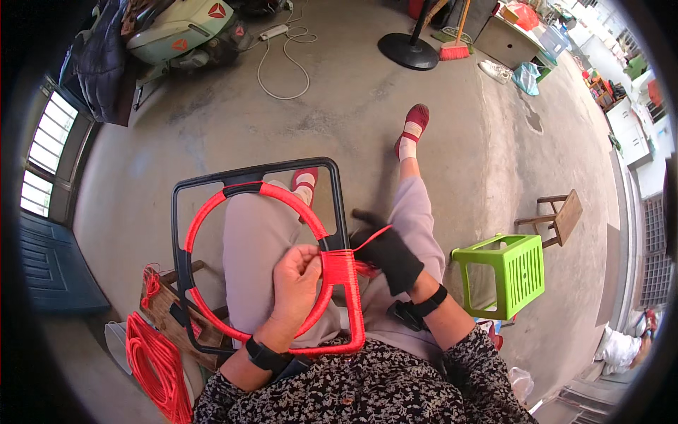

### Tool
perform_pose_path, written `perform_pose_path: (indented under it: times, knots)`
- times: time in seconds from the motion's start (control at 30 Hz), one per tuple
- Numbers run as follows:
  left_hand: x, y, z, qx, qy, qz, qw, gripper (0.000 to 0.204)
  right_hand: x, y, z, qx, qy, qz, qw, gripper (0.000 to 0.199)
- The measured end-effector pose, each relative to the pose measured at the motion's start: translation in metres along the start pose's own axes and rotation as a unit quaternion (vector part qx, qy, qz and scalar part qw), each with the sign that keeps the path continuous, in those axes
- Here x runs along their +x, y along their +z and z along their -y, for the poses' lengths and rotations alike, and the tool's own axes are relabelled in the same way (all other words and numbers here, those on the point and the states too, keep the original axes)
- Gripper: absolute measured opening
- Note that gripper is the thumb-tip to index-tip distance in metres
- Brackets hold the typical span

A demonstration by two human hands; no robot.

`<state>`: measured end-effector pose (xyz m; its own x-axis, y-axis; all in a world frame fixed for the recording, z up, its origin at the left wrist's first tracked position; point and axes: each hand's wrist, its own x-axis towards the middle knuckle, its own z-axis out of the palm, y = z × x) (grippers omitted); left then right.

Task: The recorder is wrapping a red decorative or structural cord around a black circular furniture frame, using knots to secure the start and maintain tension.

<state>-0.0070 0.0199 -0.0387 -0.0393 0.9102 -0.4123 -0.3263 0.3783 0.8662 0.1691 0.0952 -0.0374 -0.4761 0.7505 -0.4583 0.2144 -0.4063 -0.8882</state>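
Note:
Resting over my lap is a black square frame (340, 201) with a ring inside it. Red cord wraps much of the ring, the lower right corner and part of the right side. My left hand (295, 283), bare, pinches the frame where ring and right side meet, beside the wrapped red band (339, 267). On the other side, my right hand (390, 256), in a black glove, is closed on a strand of red cord (373, 237) pulled taut from the top of that band. Some of its fingers are hidden.
A green plastic stool (522, 275) and a small wooden stool (565, 218) stand to the right. At left are a wooden bench (166, 314) and a red cord coil (152, 367). Farther off are a scooter (180, 35), a white cable (307, 81) and a broom (454, 51).

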Motion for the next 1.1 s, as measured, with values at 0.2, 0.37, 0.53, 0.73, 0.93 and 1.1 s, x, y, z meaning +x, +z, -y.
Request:
perform_pose_path:
  times: [0.2, 0.37, 0.53, 0.73, 0.93, 1.1]
  knots:
    - [-0.008, 0.009, -0.026, 0.347, 0.377, -0.184, 0.839, 0.012, -0.018, 0.011, 0.024, -0.113, -0.315, -0.105, 0.937, 0.047]
    - [-0.014, 0.020, -0.032, 0.289, 0.431, -0.124, 0.846, 0.015, -0.014, 0.031, 0.018, -0.188, -0.375, -0.160, 0.893, 0.033]
    - [-0.001, 0.007, -0.014, 0.131, 0.192, -0.120, 0.965, 0.013, -0.039, -0.027, 0.025, -0.483, -0.253, -0.159, 0.823, 0.020]
    - [0.003, 0.013, -0.013, -0.083, -0.011, -0.037, 0.996, 0.009, -0.039, -0.146, -0.085, 0.172, -0.074, -0.388, 0.902, 0.011]
    - [0.006, 0.009, -0.008, -0.106, 0.001, -0.039, 0.994, 0.010, -0.031, -0.082, -0.053, 0.309, -0.070, -0.196, 0.928, 0.024]
    - [0.008, 0.012, -0.008, -0.106, 0.002, -0.042, 0.994, 0.009, -0.011, -0.022, -0.039, 0.219, 0.038, 0.092, 0.971, 0.029]
